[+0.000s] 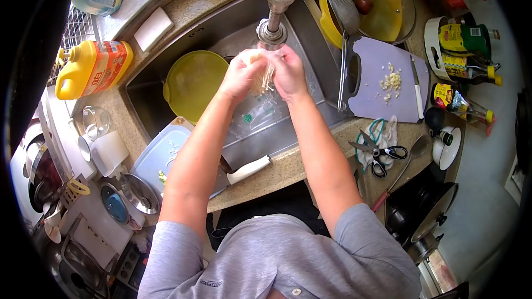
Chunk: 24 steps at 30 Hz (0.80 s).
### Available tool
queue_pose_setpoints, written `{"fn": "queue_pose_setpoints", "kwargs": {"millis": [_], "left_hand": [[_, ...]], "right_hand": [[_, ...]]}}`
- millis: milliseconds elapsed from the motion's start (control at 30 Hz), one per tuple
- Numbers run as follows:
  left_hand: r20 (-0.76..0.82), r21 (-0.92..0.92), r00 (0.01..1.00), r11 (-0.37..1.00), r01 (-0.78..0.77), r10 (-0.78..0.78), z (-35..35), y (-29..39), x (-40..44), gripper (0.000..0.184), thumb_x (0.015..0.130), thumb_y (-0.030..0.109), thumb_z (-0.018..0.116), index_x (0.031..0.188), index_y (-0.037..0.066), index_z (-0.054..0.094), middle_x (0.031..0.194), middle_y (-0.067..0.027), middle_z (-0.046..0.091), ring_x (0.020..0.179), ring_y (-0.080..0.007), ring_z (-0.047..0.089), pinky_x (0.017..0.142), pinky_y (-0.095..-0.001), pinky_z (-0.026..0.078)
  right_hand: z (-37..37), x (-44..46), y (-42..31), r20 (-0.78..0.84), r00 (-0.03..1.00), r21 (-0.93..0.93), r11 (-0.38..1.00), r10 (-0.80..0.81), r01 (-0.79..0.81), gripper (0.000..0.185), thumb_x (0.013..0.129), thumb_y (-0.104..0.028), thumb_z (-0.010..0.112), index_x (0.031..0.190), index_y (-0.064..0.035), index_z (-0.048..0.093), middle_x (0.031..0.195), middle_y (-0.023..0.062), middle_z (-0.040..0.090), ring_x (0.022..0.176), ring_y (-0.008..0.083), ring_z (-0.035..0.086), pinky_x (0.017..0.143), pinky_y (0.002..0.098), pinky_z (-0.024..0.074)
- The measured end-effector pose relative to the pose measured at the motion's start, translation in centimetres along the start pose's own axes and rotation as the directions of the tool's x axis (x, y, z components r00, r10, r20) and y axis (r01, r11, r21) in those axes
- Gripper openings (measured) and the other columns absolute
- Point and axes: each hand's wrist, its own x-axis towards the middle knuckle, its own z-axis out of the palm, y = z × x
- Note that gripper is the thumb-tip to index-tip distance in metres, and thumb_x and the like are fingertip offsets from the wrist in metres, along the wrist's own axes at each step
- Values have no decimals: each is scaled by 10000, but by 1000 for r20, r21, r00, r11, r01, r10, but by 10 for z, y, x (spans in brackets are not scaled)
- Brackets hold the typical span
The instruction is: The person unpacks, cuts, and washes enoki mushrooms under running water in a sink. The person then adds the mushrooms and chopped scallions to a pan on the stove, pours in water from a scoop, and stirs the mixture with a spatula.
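Note:
Both of my hands are over the steel sink [260, 147], right below the faucet head [271, 33]. Between them hangs a bunch of enoki mushrooms [265, 79], its thin pale stems pointing down. My left hand [241, 75] grips the bunch from the left with curled fingers. On the other side, my right hand [290, 72] is closed around it too, its fingertips partly hidden. An olive-green bowl [194, 86] stands in the sink left of my hands. Clear plastic wrapping with a green mark [247, 117] lies on the sink bottom beneath them.
Right of the sink lies a purple cutting board [368, 77] with chopped garlic [391, 82] and a knife [417, 88]. Scissors [378, 152] rest on a cloth near the front edge. A white-handled knife [249, 170] lies by a blue board [158, 152]. A strainer [344, 14] leans on a yellow basin [327, 22].

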Motion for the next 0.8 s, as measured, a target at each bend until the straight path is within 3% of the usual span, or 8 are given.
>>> {"fn": "queue_pose_setpoints", "kwargs": {"millis": [67,267,367,533,633,700,767,800], "left_hand": [[36,76,998,996,-49,46,6,3,-1,185,940,134,660,1093,29,662,1003,-3,672,899,-103,629,804,-270,523],[88,59,996,998,12,-17,2,4,-4,210,965,152,624,1130,24,642,1035,-15,670,909,-90,628,781,-261,518],[17,189,998,980,-60,58,5,8,-6,185,949,129,646,1095,16,664,993,-23,685,856,-90,636,738,-259,522],[-211,260,978,964,61,-5,17,12,-2,145,928,123,681,991,-6,706,900,-7,699,766,-75,619,689,-269,527],[-86,316,994,945,90,-66,15,19,-2,190,939,132,668,1055,-18,682,937,-33,692,783,-90,632,675,-266,513],[-24,307,997,948,83,-79,13,22,-5,235,964,158,642,1114,-21,661,972,-44,691,811,-102,646,703,-265,519],[51,44,990,991,129,-131,9,21,-6,268,987,171,610,1164,-30,631,1018,-60,692,847,-122,665,741,-280,536],[34,9,992,993,118,-118,7,18,-3,220,972,90,617,1163,-17,647,1045,-56,696,894,-125,667,802,-285,543]], "right_hand": [[6,-2,2,13,999,-180,983,-38,40,307,884,-69,721,1178,-3,664,1096,62,702,963,124,663,861,274,534],[-5,6,2,27,1000,-110,994,15,-12,259,883,-77,734,1129,-6,693,1062,51,712,942,114,666,848,268,532],[-2,1,0,53,998,-187,982,20,-10,233,889,-80,733,1107,-5,702,1047,51,717,937,111,666,850,264,529],[-2,2,11,-47,999,-193,981,-12,3,233,890,-85,735,1101,6,698,1043,53,716,924,112,667,831,263,529],[-9,2,4,-21,1000,-236,972,-8,2,234,890,-86,735,1097,13,693,1038,57,714,911,114,668,815,268,533],[-15,5,4,-6,1000,-306,952,4,-6,240,890,-86,733,1104,16,688,1038,59,712,907,116,668,810,271,535],[-18,9,8,-23,1000,-216,976,-9,4,278,888,-79,731,1141,19,671,1052,69,707,908,121,669,815,272,536],[-16,8,8,-23,1000,-216,976,-9,4,278,888,-79,731,1141,19,671,1052,69,707,908,121,669,815,272,536]]}}
